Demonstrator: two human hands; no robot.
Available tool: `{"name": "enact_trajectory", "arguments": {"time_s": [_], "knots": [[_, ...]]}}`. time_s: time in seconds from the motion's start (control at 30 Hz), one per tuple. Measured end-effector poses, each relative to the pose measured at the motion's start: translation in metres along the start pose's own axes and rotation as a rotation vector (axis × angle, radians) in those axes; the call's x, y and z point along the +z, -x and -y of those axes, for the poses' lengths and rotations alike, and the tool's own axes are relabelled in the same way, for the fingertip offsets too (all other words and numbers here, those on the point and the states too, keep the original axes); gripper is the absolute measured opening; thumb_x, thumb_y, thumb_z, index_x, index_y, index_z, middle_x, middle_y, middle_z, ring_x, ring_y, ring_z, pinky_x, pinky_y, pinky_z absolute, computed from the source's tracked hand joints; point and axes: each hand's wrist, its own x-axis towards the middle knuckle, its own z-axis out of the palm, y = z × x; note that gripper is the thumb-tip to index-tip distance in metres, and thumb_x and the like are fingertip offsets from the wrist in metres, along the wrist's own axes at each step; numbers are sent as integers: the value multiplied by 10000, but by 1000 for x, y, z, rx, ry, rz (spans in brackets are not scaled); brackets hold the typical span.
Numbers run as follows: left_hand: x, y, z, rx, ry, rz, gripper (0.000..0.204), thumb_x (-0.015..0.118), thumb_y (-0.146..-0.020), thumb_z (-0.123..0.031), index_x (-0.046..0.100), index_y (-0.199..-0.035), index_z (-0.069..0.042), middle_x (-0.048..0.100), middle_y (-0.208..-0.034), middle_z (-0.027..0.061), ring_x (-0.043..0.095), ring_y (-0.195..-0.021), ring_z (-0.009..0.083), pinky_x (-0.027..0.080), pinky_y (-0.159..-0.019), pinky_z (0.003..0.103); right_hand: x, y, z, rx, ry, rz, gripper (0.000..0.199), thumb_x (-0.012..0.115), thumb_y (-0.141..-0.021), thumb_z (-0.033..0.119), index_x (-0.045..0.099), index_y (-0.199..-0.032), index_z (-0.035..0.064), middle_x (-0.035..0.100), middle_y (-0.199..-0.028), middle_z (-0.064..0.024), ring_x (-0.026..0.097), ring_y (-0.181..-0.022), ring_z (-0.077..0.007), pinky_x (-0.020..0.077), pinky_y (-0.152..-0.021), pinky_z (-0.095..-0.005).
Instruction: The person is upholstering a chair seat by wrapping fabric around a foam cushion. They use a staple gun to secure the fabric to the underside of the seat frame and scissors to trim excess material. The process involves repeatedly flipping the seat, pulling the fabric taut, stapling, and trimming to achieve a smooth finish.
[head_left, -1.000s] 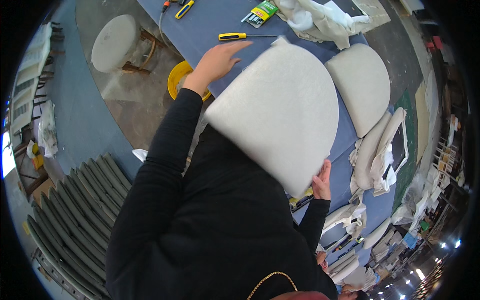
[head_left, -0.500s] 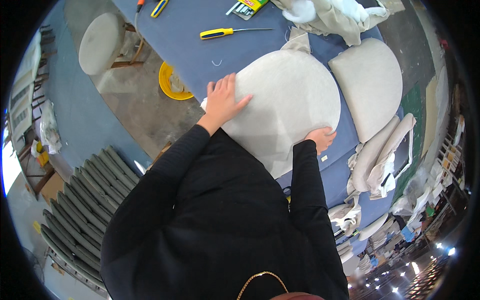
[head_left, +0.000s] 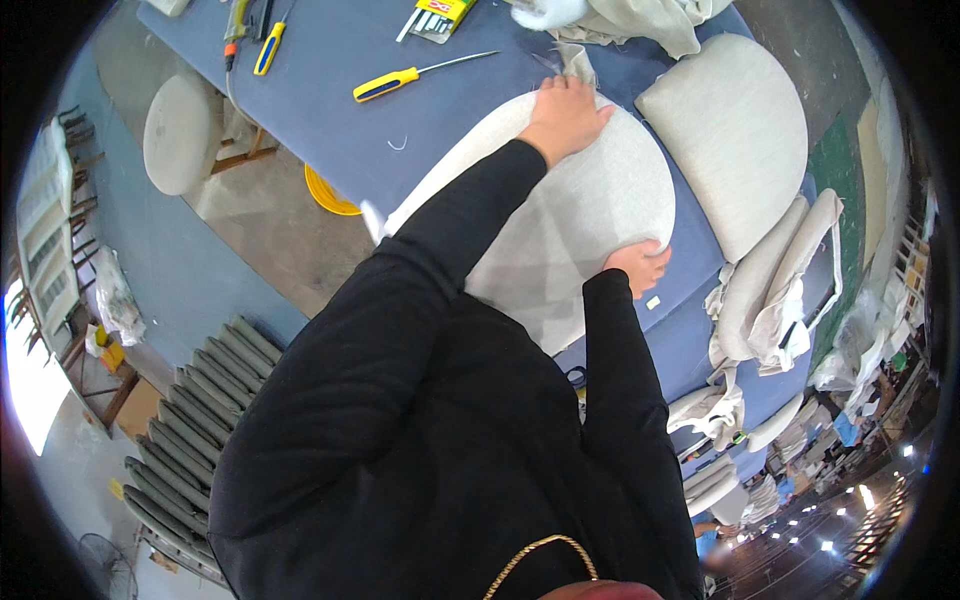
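A rounded seat cushion (head_left: 520, 230) covered in off-white fabric lies on the blue-grey tabletop against my body. My left hand (head_left: 568, 117) reaches over it to its far edge, fingers curled down beside a loose beige fabric flap (head_left: 577, 62). At the right edge, my right hand (head_left: 641, 268) is closed round the cushion's side. My left sleeve covers part of the cushion. A second, similar seat cushion (head_left: 735, 135) lies just to the right. Beyond the left side is a yellow-and-blue screwdriver (head_left: 388, 85).
Another yellow-handled tool (head_left: 268, 50) and a green-yellow pack (head_left: 437, 18) lie at the back. Bunched fabric (head_left: 640, 22) is at the far right, rolled padded pieces (head_left: 765, 280) nearer. A yellow tub (head_left: 330, 190), a round-topped stool (head_left: 182, 135) and stacked grey-green cushions (head_left: 200, 400) stand left.
My left hand has moved from the cushion's left side across to its far edge, by the fabric flap. My right hand stays at the right edge. The view has shifted slightly.
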Motion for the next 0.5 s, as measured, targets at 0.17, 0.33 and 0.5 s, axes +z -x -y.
{"name": "enact_trajectory", "arguments": {"time_s": [0.17, 0.33, 0.5], "knots": [[-6, 36, 26, 152, 63, -142, 695, 520, -1088, -596, 571, -1539, -70, 652, -1447, 245, 600, -1387, 396, 428, -1193, 524, -8, -6, -4, -37, 34, 82, 631, 306, -1135, 579, 492, -1617, 216, 522, -1629, -147, 552, -1429, -386, 460, -1122, -599], [-32, 150, 84, 54, 185, -247, 724, 568, -1083, -550, 463, -1646, -107, 583, -1572, 245, 540, -1474, 414, 445, -1212, 491, -3, -38, -43, -305, -110, 151, 705, 361, -1135, 595, 459, -1629, 101, 537, -1584, -235, 545, -1421, -441, 438, -1172, -557], [-63, 262, 153, -256, 579, 120, 814, 639, -1045, -585, 451, -1677, -106, 529, -1646, 228, 520, -1511, 392, 435, -1231, 456, 6, -58, -86, -488, -488, 330, 714, 437, -1163, 506, 385, -1657, -6, 481, -1645, -277, 489, -1499, -432, 378, -1245, -477]]}}
